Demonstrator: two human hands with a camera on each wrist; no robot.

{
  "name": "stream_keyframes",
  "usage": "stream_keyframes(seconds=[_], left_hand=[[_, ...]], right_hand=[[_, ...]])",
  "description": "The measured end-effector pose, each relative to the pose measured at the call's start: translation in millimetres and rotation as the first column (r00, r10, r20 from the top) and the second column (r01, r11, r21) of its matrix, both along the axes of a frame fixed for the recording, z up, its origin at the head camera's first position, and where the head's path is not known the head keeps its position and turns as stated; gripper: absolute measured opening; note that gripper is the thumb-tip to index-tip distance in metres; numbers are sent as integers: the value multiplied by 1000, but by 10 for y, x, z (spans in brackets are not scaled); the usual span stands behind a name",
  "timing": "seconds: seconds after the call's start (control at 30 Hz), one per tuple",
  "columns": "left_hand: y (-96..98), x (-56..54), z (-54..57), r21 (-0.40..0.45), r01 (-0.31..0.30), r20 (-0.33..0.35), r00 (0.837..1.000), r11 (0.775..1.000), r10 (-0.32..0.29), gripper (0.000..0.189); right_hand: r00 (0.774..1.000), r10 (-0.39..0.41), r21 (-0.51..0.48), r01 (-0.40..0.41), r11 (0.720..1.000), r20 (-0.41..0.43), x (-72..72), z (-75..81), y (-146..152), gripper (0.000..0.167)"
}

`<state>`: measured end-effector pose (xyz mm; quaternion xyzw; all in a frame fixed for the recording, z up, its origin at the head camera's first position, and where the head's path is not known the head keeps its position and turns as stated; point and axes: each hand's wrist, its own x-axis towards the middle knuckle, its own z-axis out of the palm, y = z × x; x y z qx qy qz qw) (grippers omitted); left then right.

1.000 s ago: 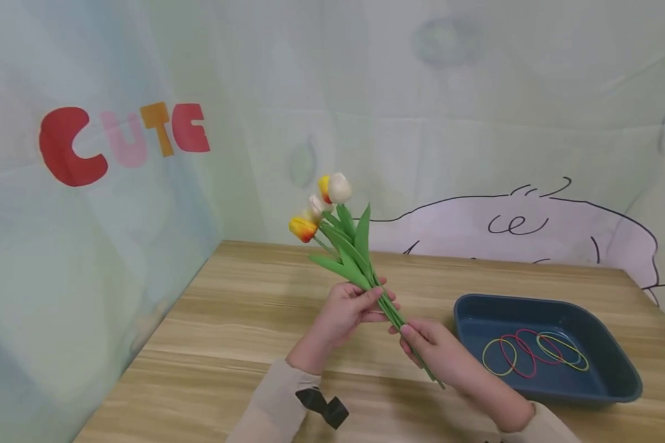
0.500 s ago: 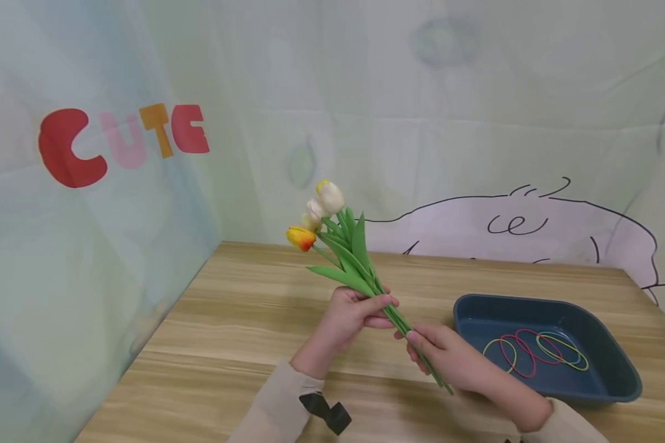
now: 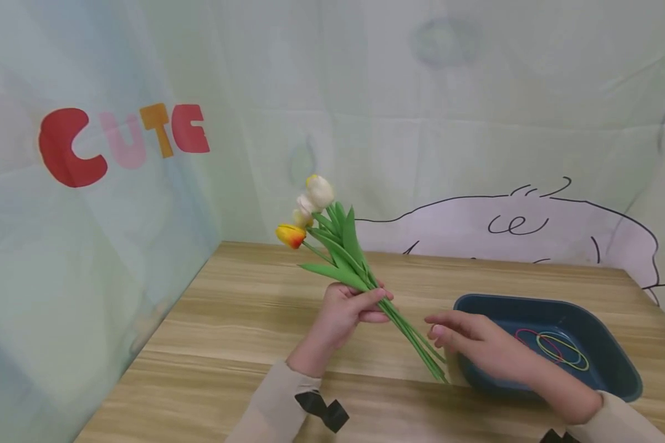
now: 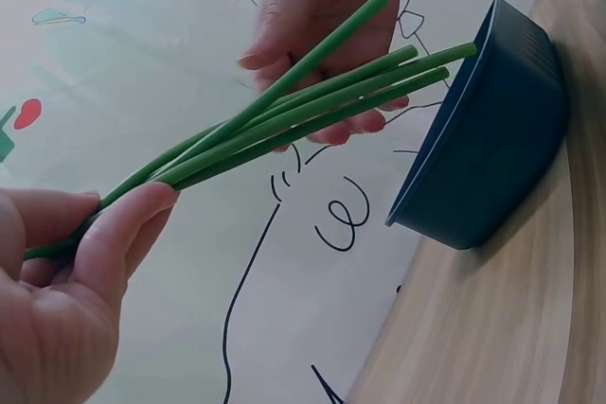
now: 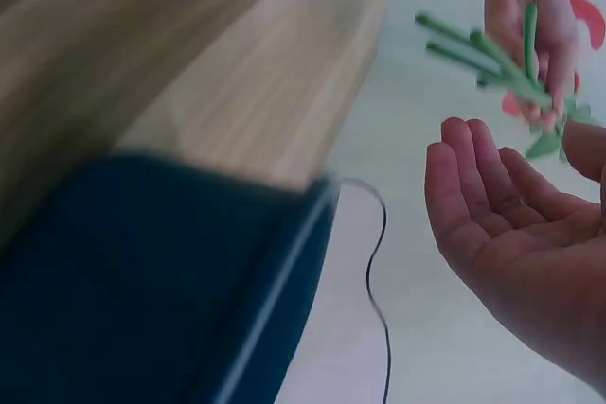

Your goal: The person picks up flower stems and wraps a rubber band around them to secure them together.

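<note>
A bunch of artificial tulips (image 3: 343, 252) with white and yellow-orange heads and green stems slants over the table. My left hand (image 3: 343, 314) pinches the stems between thumb and fingers, just under the leaves. In the left wrist view the bare stem ends (image 4: 312, 111) fan apart slightly. My right hand (image 3: 476, 341) is off the stems, fingers loosely bent with nothing in them, over the near left rim of the blue tray (image 3: 615, 357). Red, yellow and green rubber bands (image 3: 562, 351) lie in the tray, some hidden behind my right hand.
The wood-grain table (image 3: 227, 332) meets a printed cloth backdrop (image 3: 399, 123) at its back and left edges. Coloured letters mark the left cloth. The tray stands at the right of the table, its walls raised around the bands.
My right hand has let go of the stems and moved right, to above the tray's edge. My left hand has kept the tulips, which have shifted slightly left; the stem ends have spread a little.
</note>
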<state>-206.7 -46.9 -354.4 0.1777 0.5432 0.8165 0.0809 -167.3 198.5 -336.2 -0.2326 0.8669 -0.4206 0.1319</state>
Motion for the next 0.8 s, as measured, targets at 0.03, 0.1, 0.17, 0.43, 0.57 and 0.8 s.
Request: stream_keyframes(seconds=[0.03, 0.1, 0.17, 0.43, 0.57, 0.8], left_hand=[[-4, -2, 2, 0, -3, -3, 1000, 1000, 3, 11], [-12, -4, 4, 6, -5, -8, 1000, 1000, 5, 13], [-17, -7, 6, 14, -4, -12, 1000, 1000, 4, 11], [-51, -19, 5, 16, -10, -8, 1000, 1000, 10, 7], [-67, -14, 16, 19, -10, -12, 1000, 1000, 10, 4], [-61, -11, 23, 25, -4, -8, 1000, 1000, 5, 9]], right_hand=[[1000, -23, 6, 23, 1000, -4, 4, 11, 40, 45], [998, -62, 9, 62, 998, -24, 8, 21, 131, 46], [993, -100, 23, 101, 995, -55, 14, 16, 231, 47], [965, -226, 91, 239, 967, -133, 4, -153, 631, 45], [948, -269, 128, 292, 948, -171, -16, -279, 790, 43], [950, -292, 184, 309, 933, -114, -64, -477, 1010, 43]])
